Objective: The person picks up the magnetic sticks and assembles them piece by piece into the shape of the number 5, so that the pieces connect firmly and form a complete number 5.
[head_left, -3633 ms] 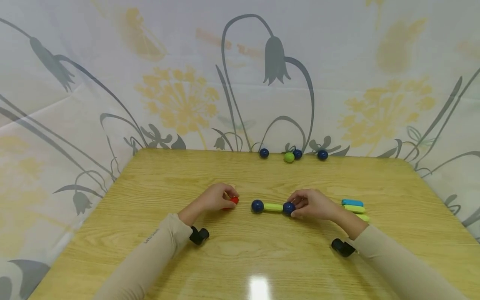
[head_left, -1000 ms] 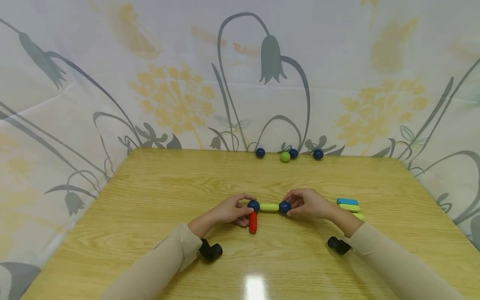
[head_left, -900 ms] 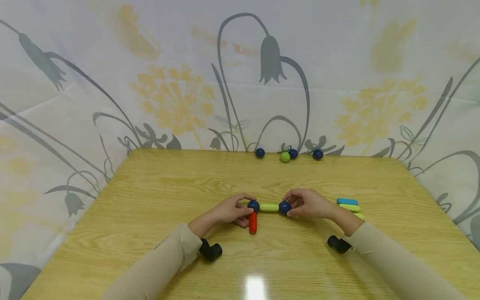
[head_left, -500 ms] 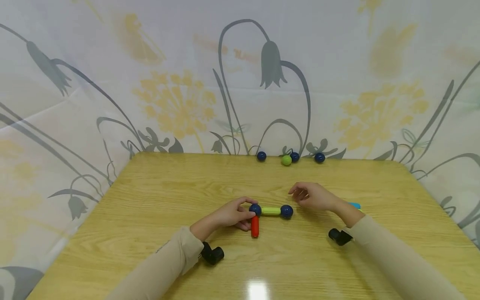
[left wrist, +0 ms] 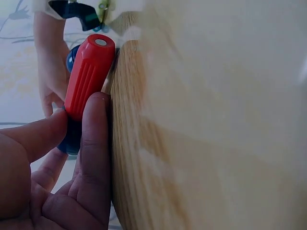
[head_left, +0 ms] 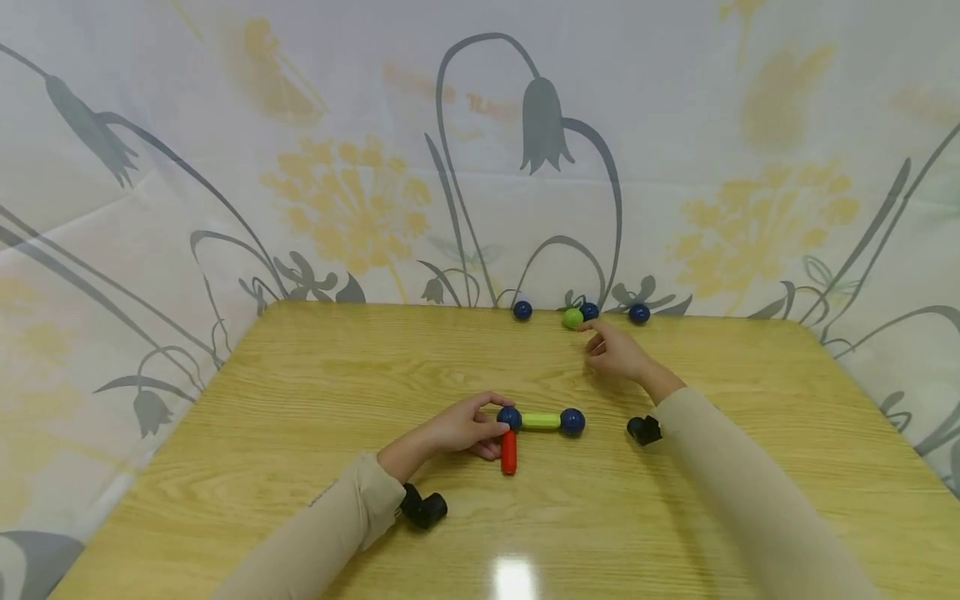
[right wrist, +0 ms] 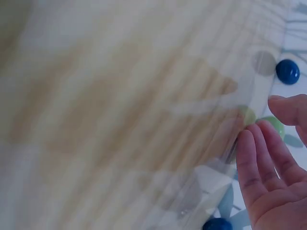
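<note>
My left hand [head_left: 461, 427] pinches a dark blue ball [head_left: 510, 417] between thumb and fingers. A red magnetic stick [head_left: 509, 454] runs from that ball toward me; the left wrist view shows the silver disc at its free end. To the right, a yellow-green stick [head_left: 541, 422] joins the ball to a second blue ball [head_left: 572, 422]. My right hand [head_left: 618, 354] is stretched to the back of the table, fingertips right by a green ball [head_left: 572, 318]. In the right wrist view its fingers [right wrist: 249, 163] are extended, thumb apart, with the green ball [right wrist: 273, 125] partly hidden behind them.
Along the table's back edge lie more blue balls: one [head_left: 522, 310] left of the green ball, one [head_left: 589, 311] just behind it, one [head_left: 639, 313] farther right. A flower-printed cloth [head_left: 375, 167] hangs behind the wooden table [head_left: 337, 350]. My right sleeve hides the loose sticks.
My left hand brought the red stick to the left blue ball and now holds that ball. My right hand let go of the right blue ball and moved back to the green one.
</note>
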Action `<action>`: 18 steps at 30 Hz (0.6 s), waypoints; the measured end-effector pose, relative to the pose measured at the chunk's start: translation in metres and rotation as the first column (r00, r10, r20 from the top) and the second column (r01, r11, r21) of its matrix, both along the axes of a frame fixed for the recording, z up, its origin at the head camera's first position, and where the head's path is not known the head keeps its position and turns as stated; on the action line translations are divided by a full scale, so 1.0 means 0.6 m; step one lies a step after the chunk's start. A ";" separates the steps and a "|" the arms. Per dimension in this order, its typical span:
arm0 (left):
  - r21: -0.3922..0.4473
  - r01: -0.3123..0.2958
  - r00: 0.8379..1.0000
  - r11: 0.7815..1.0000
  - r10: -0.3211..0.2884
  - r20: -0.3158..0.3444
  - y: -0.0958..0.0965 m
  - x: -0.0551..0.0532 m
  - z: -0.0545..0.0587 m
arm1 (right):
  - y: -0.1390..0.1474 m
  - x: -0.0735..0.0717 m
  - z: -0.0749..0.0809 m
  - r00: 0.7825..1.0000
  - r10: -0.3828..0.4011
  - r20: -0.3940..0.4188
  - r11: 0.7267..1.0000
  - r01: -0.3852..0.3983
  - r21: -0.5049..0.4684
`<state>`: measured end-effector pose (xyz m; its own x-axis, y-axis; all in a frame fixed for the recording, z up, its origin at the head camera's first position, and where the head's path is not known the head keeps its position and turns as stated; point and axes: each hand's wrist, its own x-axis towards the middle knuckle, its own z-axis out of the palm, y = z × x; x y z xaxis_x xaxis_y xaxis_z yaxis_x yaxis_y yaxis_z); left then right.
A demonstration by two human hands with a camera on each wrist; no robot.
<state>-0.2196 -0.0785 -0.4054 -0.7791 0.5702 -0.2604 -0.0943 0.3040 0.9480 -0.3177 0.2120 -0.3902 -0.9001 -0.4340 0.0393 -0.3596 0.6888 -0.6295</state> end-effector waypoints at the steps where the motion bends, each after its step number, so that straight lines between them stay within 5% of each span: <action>1: -0.001 0.000 1.000 1.000 0.000 0.005 0.000 0.000 -0.001 | 0.000 -0.005 0.000 1.000 -0.007 0.010 1.000 0.007 0.003; 8: -0.014 -0.002 1.000 1.000 0.002 0.001 0.004 -0.002 -0.002 | 0.002 -0.028 -0.002 0.995 -0.060 0.075 0.998 0.059 0.018; 18: -0.010 -0.007 1.000 1.000 0.007 -0.003 -0.001 -0.002 -0.003 | -0.005 -0.038 0.005 0.989 -0.034 0.142 0.999 0.031 0.019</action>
<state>-0.2210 -0.0789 -0.4071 -0.7838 0.5621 -0.2641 -0.0939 0.3131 0.9451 -0.3404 0.2088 -0.3874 -0.9096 -0.4040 -0.0974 -0.2445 0.7097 -0.6607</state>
